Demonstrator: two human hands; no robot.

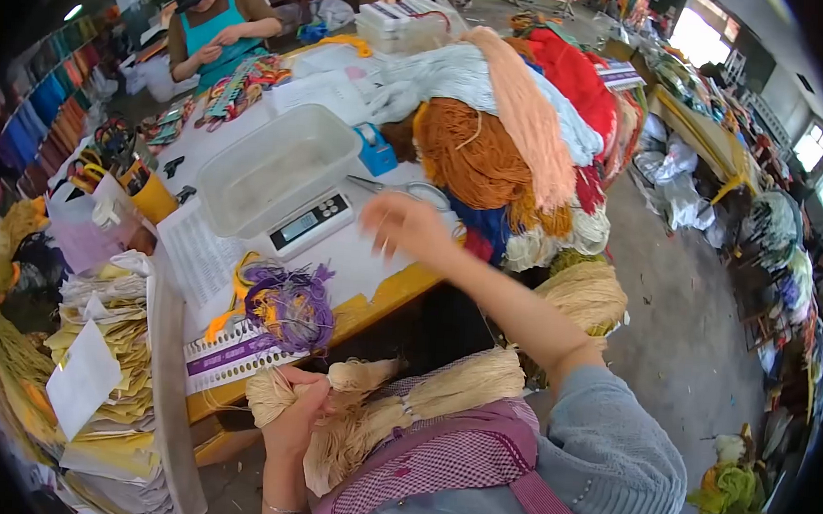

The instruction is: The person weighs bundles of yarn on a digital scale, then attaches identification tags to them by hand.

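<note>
My left hand (299, 406) is closed around one end of a cream yarn hank (441, 391). The rest of the hank lies across my lap, over a purple checked apron (437, 456). My right hand (408, 229) is raised above the table's front edge, just right of a digital scale (310, 223). Its fingers are slightly blurred and look loosely spread, with nothing visible in them. Scissors (425, 192) lie behind this hand. A clear plastic tub (275, 169) sits on the scale. A tangle of purple thread (291, 306) lies between the scale and my left hand.
Big yarn hanks, including rust-brown (470, 152) and peach (523, 122), are piled at the right. A blue tape dispenser (376, 149) stands by the tub. Stacked papers (107, 380) and a yellow pen cup (151, 194) are at the left. Another person (223, 33) works across the table.
</note>
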